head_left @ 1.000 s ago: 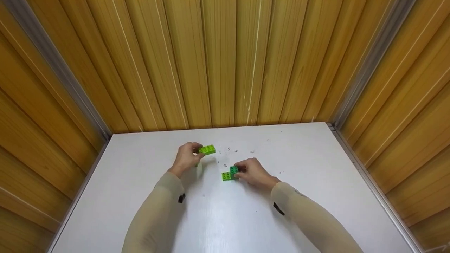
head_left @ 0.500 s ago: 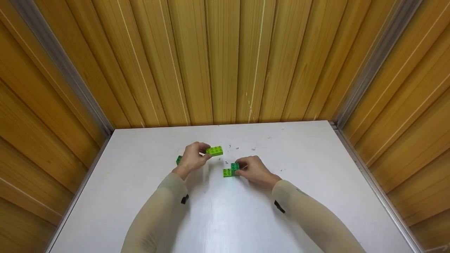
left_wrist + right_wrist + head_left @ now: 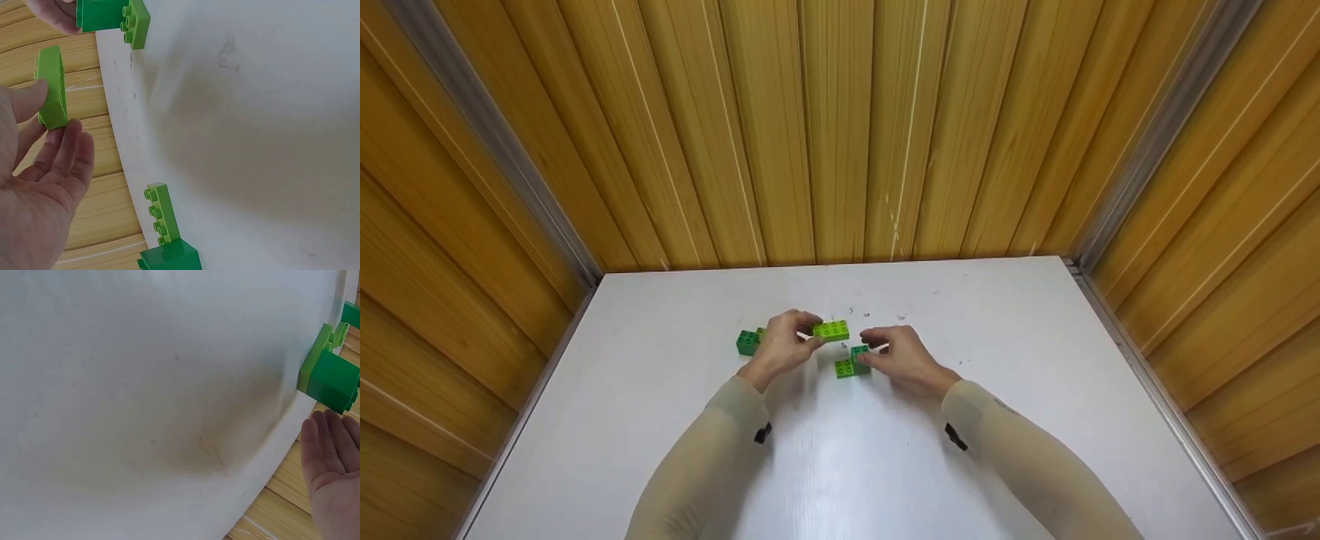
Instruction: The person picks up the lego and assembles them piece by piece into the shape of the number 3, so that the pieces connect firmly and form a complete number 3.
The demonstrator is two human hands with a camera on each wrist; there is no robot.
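Note:
My left hand (image 3: pixel 784 348) pinches a light green toy building brick (image 3: pixel 832 330) by its left end, raised above the white table. In the left wrist view the thumb lies on one side of this brick (image 3: pixel 54 87). To the right and nearer me, a dark green brick (image 3: pixel 861 360) sits on the right part of another light green brick (image 3: pixel 844 368), whose left studs show. Beside this stack is my right hand (image 3: pixel 905 355), its fingers spread off the dark green brick; in the right wrist view they are straight (image 3: pixel 337 450). Whether the thumb touches it I cannot tell.
Left of my left hand stands another dark green brick (image 3: pixel 748 343), with a light green brick (image 3: pixel 164 211) joined or next to it, partly hidden by the hand in the head view. Wood-patterned walls (image 3: pixel 840 135) enclose the white table (image 3: pixel 1005 315) at the back and sides.
My left hand has carried the light green brick to the right, nearer the stack, uncovering the bricks behind it. My right fingers have loosened from the dark green brick, which stays in place.

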